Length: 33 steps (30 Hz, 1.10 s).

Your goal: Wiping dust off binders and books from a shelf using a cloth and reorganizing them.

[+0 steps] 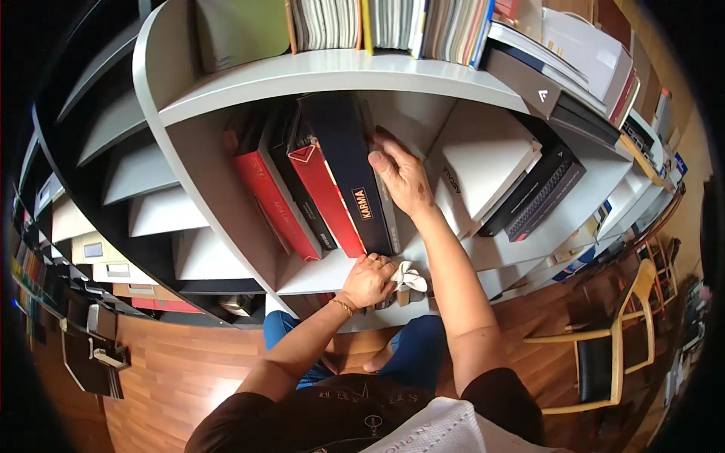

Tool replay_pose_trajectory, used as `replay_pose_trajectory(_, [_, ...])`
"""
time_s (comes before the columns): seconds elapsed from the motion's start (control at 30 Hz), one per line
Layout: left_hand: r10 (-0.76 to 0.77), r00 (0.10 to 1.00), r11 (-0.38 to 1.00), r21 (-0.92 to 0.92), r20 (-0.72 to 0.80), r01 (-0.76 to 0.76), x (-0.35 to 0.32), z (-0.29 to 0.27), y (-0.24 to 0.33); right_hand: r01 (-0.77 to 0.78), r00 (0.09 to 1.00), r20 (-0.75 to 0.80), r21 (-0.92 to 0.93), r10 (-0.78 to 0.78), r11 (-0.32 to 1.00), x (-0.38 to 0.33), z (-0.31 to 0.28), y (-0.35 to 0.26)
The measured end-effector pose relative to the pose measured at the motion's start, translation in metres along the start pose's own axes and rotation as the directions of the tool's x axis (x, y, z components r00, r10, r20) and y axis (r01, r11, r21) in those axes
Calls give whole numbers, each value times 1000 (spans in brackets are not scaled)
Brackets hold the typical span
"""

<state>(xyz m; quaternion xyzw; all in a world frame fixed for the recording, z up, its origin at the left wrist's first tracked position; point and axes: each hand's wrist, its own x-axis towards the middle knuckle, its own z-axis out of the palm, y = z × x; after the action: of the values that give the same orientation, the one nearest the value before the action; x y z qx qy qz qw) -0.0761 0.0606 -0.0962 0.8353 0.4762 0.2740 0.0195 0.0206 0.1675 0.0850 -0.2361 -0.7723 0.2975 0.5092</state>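
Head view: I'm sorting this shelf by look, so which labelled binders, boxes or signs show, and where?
Dark navy binder: upright, mid-shelf, under the right hand; small yellow spine label.
Red binders: leaning left of it, dark triangle marks.
White box: right of the hand, tilted, small dark lettering.
Black boxes: further right, patterned edges.
White cloth: at the left hand, shelf front.

The right hand's [400,177] fingertips are hidden behind the dark binder [351,170]. The cloth [408,276] is half covered by the left hand [368,281], so its full shape cannot be told. The top row of books [393,26] is cut off by the upper edge. The dark shelving [68,249] at far left blurs toward the rim.
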Motion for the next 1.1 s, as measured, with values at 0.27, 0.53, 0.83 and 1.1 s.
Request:
replay_pose_trajectory(0.27, [-6, 1000, 1000, -7, -6, 6, -5, -4, -9, -88, 996, -65, -421, 67, 903, 14, -24, -31])
replay_pose_trajectory(0.53, [56, 994, 998, -8, -94, -58, -10, 2, -4, -89, 913, 167, -809, 372, 581, 92, -82, 37])
replay_pose_trajectory(0.83, [17, 996, 999, -37, -90, -21, -22, 12, -10, -531, 653, 149, -609, 742, 589, 54, -134, 48])
replay_pose_trajectory(1.1, [-44, 973, 968, -250, -226, -14, -18, 9, -22, -275, 840, -403, 257, 362, 926, -116, -94, -57])
